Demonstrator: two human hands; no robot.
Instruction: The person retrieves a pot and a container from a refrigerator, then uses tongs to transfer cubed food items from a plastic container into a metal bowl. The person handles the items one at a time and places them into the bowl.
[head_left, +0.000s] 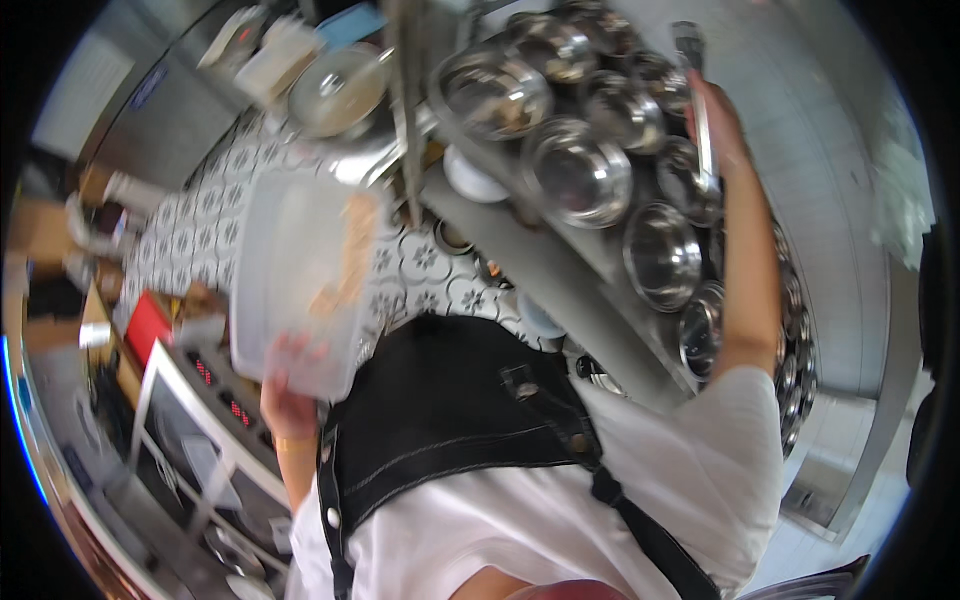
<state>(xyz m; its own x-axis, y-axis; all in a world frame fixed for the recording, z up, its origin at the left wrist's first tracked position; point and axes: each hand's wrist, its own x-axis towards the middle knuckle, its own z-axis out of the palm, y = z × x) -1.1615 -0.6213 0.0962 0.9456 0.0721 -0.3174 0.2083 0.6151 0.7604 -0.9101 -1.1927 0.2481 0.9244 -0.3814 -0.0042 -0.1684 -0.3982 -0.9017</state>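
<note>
My left hand (292, 386) grips the near end of a translucent plastic container (289, 262), its fingers showing through the wall. Pale orange-pink food pieces (352, 259) lie along the container's right side. At the upper right my right hand (716, 124) is closed on a pair of metal tongs (703, 127), held above rows of steel bowls. Beside it are a shiny steel bowl (577, 174) and a larger bowl (491, 94) with some food at its bottom. The picture is blurred, so the food cannot be told more exactly.
Several more steel bowls (664, 256) stand on the metal counter (540, 217) to the right. A pot with a glass lid (337, 90) stands at the upper left, near white containers (277, 64). At the lower left is a white-framed appliance (217, 442) with red displays. Patterned floor tiles (199, 225) show between.
</note>
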